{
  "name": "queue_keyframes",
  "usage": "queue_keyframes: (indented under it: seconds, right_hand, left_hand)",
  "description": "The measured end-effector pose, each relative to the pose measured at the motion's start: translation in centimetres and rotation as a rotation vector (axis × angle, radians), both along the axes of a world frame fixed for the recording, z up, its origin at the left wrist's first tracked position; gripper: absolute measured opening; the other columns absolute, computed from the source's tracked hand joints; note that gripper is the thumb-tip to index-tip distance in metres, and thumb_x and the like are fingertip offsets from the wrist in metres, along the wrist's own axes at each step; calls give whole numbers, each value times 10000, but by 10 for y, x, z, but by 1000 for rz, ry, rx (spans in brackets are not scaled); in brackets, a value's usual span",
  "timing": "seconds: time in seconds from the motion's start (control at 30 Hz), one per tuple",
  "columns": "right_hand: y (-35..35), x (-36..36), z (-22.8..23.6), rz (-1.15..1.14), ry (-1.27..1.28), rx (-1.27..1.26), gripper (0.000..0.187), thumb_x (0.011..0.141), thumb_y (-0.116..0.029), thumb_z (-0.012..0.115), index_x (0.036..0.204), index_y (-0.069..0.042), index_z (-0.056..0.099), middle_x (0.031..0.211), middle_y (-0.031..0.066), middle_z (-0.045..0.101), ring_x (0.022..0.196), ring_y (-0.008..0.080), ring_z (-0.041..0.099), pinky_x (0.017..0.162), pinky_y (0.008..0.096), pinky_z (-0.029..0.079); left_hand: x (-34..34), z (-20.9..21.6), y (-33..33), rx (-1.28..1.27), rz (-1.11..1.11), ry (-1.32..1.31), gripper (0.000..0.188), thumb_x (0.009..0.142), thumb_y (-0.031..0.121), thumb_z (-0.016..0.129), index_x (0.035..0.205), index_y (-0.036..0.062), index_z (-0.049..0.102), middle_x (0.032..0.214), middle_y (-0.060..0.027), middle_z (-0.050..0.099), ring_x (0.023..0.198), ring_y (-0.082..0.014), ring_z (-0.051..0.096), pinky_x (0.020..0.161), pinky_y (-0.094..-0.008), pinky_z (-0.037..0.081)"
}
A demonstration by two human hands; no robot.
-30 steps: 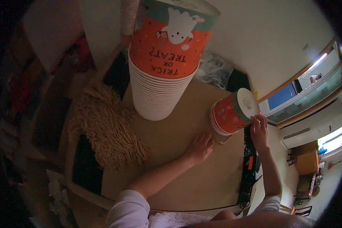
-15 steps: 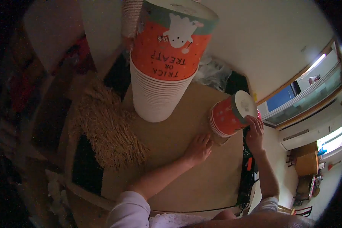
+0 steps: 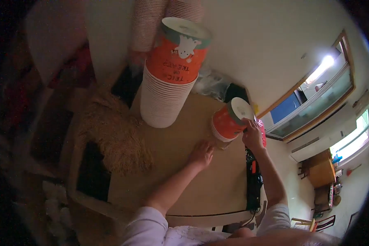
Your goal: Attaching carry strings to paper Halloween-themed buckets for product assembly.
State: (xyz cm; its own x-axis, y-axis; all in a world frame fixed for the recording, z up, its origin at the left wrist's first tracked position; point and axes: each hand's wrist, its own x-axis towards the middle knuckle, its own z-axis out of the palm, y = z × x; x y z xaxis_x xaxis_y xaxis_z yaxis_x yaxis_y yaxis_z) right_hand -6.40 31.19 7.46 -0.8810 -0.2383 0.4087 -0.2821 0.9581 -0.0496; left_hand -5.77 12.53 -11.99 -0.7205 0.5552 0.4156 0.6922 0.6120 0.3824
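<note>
A short stack of upside-down orange paper buckets (image 3: 226,123) with a green band and pale base stands at the right of the brown board. My right hand (image 3: 253,134) is closed at the upper right edge of this stack, with its fingers on the top bucket's base and side. My left hand (image 3: 201,155) lies low on the board just left of the stack's bottom rims, fingers apart and holding nothing. Farther back on the left rises a tall stack of nested paper buckets (image 3: 168,96), also upside down, with a white cartoon figure on the orange top one.
A heap of tan shredded paper or fibre (image 3: 119,139) covers the board's left side. Clear plastic wrapping (image 3: 211,85) lies at the back. More stacked cups or buckets (image 3: 148,24) stand behind the tall stack. Dark items and a cable (image 3: 255,188) line the right edge.
The whole view has shifted, so the tall stack looks smaller and shows its top fully, with more stacks visible behind it. Both hands stay at the short stack.
</note>
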Motion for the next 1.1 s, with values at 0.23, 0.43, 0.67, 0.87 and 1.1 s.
queue_keyframes:
  seconds: [0.23, 0.43, 0.67, 0.87, 1.1]
  right_hand:
    - [-25, 33, -59, -84, 316, 30, 539, 654, 43, 485, 1183, -54, 444, 1156, 178, 492, 1078, 358, 456, 904, 437, 371]
    - [-49, 32, -152, -239, -74, -78, 504, 698, -94, 559, 1186, -60, 439, 1154, 181, 456, 1059, 358, 449, 876, 461, 371]
    - [-10, 17, -213, -372, -154, -24, 514, 726, -192, 578, 1216, -126, 437, 1166, 138, 460, 1103, 321, 422, 857, 483, 374]
    - [-48, 43, -180, -379, 18, 54, 457, 754, -239, 560, 1194, -158, 469, 1189, 115, 443, 1114, 321, 399, 852, 467, 365]
    - [-33, 42, -181, -534, -73, 110, 444, 746, -229, 569, 1170, -156, 461, 1151, 115, 446, 1066, 323, 410, 798, 464, 371]
  left_hand:
    - [55, 7, -39, 52, 51, -22, 424, 848, 300, 459, 1198, 63, 490, 1294, -143, 404, 1230, -285, 333, 1028, -457, 222]
    - [97, 12, -70, -4, 32, -45, 393, 850, 285, 459, 1168, 61, 511, 1287, -140, 413, 1236, -278, 323, 1038, -454, 207]
    - [103, 0, -61, 99, 39, 16, 377, 841, 285, 468, 1157, 86, 524, 1282, -138, 418, 1230, -283, 330, 1036, -443, 219]
    - [108, 9, -80, 14, 65, -41, 367, 830, 290, 488, 1136, 95, 542, 1268, -134, 435, 1232, -282, 334, 1041, -416, 215]
    - [104, -5, -76, 101, 84, 4, 364, 823, 302, 500, 1117, 94, 548, 1274, -128, 436, 1220, -276, 347, 1029, -425, 225]
